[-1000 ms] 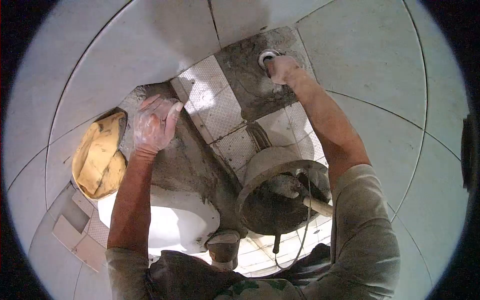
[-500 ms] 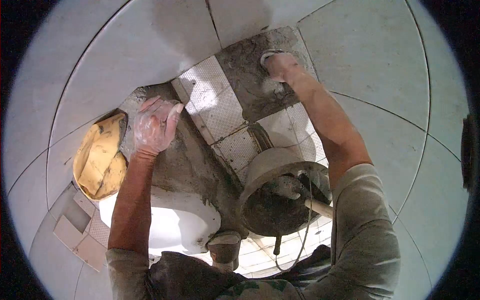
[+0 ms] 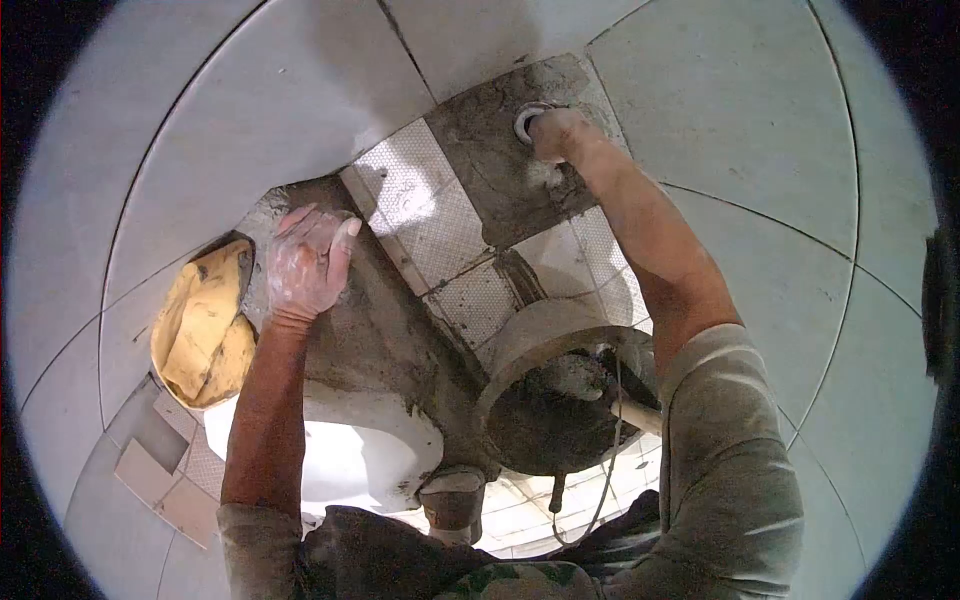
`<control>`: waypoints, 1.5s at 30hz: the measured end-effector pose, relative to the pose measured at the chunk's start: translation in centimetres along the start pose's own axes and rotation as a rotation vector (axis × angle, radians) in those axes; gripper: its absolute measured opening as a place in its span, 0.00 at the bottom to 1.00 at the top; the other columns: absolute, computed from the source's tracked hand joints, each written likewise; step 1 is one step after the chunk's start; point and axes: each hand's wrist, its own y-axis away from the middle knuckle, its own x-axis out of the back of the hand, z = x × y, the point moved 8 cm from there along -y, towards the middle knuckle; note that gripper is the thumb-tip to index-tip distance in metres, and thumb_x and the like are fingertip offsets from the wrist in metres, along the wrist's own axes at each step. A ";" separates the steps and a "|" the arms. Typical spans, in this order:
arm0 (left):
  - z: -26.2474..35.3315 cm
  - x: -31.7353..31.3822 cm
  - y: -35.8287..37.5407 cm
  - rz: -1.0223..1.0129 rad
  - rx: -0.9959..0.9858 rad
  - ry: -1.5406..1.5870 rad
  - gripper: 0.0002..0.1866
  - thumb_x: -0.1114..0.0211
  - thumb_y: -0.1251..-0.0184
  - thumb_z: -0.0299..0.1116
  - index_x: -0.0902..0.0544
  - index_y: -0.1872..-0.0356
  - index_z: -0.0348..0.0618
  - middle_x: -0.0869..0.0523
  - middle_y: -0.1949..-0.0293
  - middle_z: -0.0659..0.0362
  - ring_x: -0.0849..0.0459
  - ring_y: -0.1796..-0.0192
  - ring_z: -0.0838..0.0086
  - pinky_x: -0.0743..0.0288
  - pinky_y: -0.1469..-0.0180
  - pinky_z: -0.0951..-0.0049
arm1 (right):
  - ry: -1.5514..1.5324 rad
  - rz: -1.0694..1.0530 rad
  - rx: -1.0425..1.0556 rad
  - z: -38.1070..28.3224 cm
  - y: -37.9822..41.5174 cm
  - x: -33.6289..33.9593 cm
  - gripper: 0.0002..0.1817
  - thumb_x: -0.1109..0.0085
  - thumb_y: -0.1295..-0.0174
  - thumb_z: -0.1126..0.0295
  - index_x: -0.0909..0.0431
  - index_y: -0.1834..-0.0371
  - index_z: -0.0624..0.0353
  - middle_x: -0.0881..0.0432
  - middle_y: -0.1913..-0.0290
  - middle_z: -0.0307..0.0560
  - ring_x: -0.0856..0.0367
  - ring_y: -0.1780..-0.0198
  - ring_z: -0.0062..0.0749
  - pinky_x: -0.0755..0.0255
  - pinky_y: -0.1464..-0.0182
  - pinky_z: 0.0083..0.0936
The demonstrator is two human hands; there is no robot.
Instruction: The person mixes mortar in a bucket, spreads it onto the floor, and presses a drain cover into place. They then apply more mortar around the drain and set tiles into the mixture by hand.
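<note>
My right hand (image 3: 560,135) reaches to a round white pipe opening (image 3: 524,120) in a patch of grey mortar (image 3: 500,190). Its fingertips are at or inside the ring and hidden from sight. My left hand (image 3: 308,262), smeared with pale mortar, lies on a rough cement-covered ledge (image 3: 365,330). Its fingers stretch forward side by side, the thumb stands apart, and no object shows in it. Beside the mortar patch lie small-patterned floor tiles (image 3: 440,190), partly smeared with grey.
A bucket (image 3: 510,345) of mortar stands near my right arm, with a wooden-handled tool (image 3: 640,415) in it. Left of my left arm are a crumpled yellow container (image 3: 200,340) and tile pieces (image 3: 150,465). A white ceramic fixture (image 3: 370,460) sits below. Large tiles (image 3: 730,110) line the walls.
My right hand has shifted slightly at the pipe opening, and more of the white ring shows. My left hand stays on the ledge. The whole view has shifted a little.
</note>
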 end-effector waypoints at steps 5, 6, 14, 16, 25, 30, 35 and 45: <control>-0.5 -0.4 0.3 -0.085 0.036 0.006 0.11 0.41 0.34 0.34 0.18 0.73 0.40 0.17 0.74 0.53 0.18 0.67 0.55 0.26 0.49 0.60 | -0.254 0.163 -0.006 0.5 -0.5 -0.8 0.17 0.46 0.50 0.71 0.16 0.56 0.55 0.16 0.53 0.52 0.16 0.52 0.47 0.21 0.52 0.41; -0.4 -0.4 0.1 -0.093 0.033 0.007 0.11 0.41 0.35 0.34 0.18 0.73 0.40 0.17 0.74 0.54 0.18 0.67 0.55 0.25 0.50 0.60 | -0.274 0.203 -0.019 0.5 0.2 -0.4 0.17 0.47 0.49 0.70 0.17 0.55 0.54 0.16 0.54 0.53 0.16 0.52 0.48 0.21 0.52 0.42; -0.2 -0.3 0.1 -0.057 0.009 -0.034 0.09 0.40 0.36 0.33 0.18 0.73 0.40 0.16 0.73 0.54 0.18 0.65 0.55 0.25 0.50 0.60 | -0.236 0.395 -0.084 0.7 0.7 -0.9 0.13 0.45 0.47 0.69 0.16 0.59 0.52 0.14 0.59 0.51 0.14 0.56 0.45 0.20 0.56 0.37; -0.4 -0.3 0.1 -0.066 0.018 -0.042 0.09 0.40 0.36 0.34 0.18 0.72 0.40 0.16 0.72 0.54 0.18 0.65 0.55 0.25 0.50 0.60 | -0.232 0.443 -0.081 0.4 1.0 -0.5 0.10 0.44 0.46 0.67 0.14 0.65 0.54 0.13 0.61 0.51 0.13 0.58 0.43 0.19 0.57 0.36; 0.0 0.0 0.0 -0.001 -0.018 0.000 0.09 0.40 0.35 0.33 0.18 0.72 0.40 0.17 0.73 0.54 0.18 0.66 0.55 0.26 0.53 0.60 | -0.159 0.409 -0.067 0.2 0.9 -0.2 0.13 0.46 0.45 0.70 0.17 0.58 0.51 0.14 0.61 0.49 0.14 0.58 0.45 0.19 0.58 0.39; 0.0 -0.2 -0.2 -0.074 0.009 -0.038 0.10 0.41 0.35 0.34 0.18 0.72 0.40 0.16 0.72 0.53 0.18 0.66 0.56 0.25 0.53 0.60 | -0.201 0.441 -0.057 0.0 0.6 0.1 0.10 0.39 0.50 0.65 0.14 0.65 0.52 0.13 0.61 0.49 0.14 0.57 0.44 0.20 0.57 0.36; 0.0 -0.3 0.0 -0.058 -0.003 -0.008 0.11 0.41 0.34 0.34 0.19 0.73 0.39 0.17 0.73 0.53 0.18 0.67 0.55 0.25 0.53 0.60 | -0.146 0.419 -0.010 0.3 0.6 0.5 0.10 0.42 0.53 0.69 0.15 0.67 0.53 0.14 0.63 0.50 0.15 0.58 0.45 0.20 0.56 0.38; -0.2 -0.3 0.1 -0.028 -0.020 -0.014 0.13 0.41 0.34 0.35 0.21 0.76 0.40 0.18 0.75 0.53 0.19 0.68 0.55 0.25 0.51 0.58 | -0.126 0.395 0.084 1.0 -0.2 2.1 0.11 0.39 0.57 0.68 0.13 0.68 0.53 0.13 0.61 0.48 0.14 0.57 0.44 0.20 0.58 0.37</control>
